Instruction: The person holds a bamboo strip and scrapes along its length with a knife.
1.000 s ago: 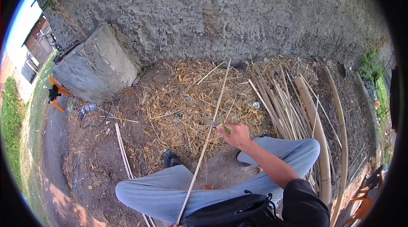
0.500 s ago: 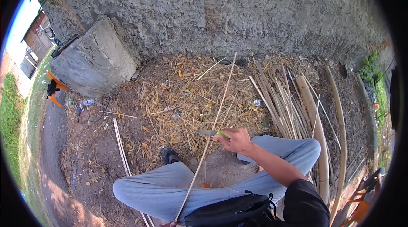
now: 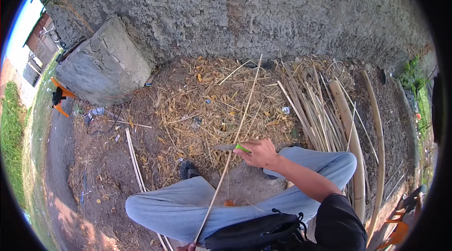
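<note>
My right hand (image 3: 257, 152) is closed around the green handle of a knife (image 3: 225, 147), its blade pointing left across a long thin bamboo strip (image 3: 244, 118). Blade and strip cross near the hand; whether the edge bites into the strip I cannot tell. The strip slants from the wall's foot down over my lap. At the bottom edge, my left hand (image 3: 186, 247) grips the strip's lower end, mostly cut off by the frame. My legs in grey trousers (image 3: 169, 208) are bent on both sides, with a black bag (image 3: 254, 233) across my lap.
A pile of split bamboo strips (image 3: 315, 114) lies at the right, beside a thick bamboo pole (image 3: 347, 128) and a thinner curved pole (image 3: 375, 124). More pale strips (image 3: 134, 159) lie at left. A concrete block (image 3: 106, 63) stands against the rough wall (image 3: 263, 11). Dry leaves litter the ground.
My right hand and the knife have shifted slightly left, and the strip's far end sits slightly higher. My left hand still grips the lower end.
</note>
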`<state>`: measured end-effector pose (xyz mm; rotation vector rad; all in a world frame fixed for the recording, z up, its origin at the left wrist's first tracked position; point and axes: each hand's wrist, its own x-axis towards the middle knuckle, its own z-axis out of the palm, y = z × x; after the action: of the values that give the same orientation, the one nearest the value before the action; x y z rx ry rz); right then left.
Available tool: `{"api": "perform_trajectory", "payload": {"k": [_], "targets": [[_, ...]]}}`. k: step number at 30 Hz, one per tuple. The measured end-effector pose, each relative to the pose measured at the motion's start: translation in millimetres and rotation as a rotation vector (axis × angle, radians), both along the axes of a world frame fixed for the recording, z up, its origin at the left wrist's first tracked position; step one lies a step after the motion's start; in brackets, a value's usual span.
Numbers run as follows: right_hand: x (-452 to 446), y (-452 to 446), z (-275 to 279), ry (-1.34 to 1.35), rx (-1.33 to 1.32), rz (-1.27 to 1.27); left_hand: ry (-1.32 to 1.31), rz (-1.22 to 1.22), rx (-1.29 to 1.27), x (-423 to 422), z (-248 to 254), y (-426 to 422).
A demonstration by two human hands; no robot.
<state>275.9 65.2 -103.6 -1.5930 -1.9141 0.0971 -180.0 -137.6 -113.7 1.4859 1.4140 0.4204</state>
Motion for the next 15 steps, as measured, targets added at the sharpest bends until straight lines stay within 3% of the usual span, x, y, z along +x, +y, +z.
{"api": "perform_trajectory", "payload": {"k": [2, 6, 8, 12, 15], "targets": [[-10, -9, -4, 0.06, 0.136, 0.015, 0.017, -0.015, 0.017, -2, -3, -1], [3, -5, -16, 0.031, 0.149, -0.015, 0.068, -0.052, -0.005, -10, -7, 0], [27, 9, -22, 0.063, 0.094, -0.217, 0.073, -0.059, 0.01, -9, -4, 1], [68, 27, -40, -0.077, -0.099, -0.244, 0.129, -0.05, -0.026, -7, -4, 1], [62, 34, -35, -0.056, 0.061, -0.229, 0.122, -0.005, -0.009, 2, 6, 3]]}}
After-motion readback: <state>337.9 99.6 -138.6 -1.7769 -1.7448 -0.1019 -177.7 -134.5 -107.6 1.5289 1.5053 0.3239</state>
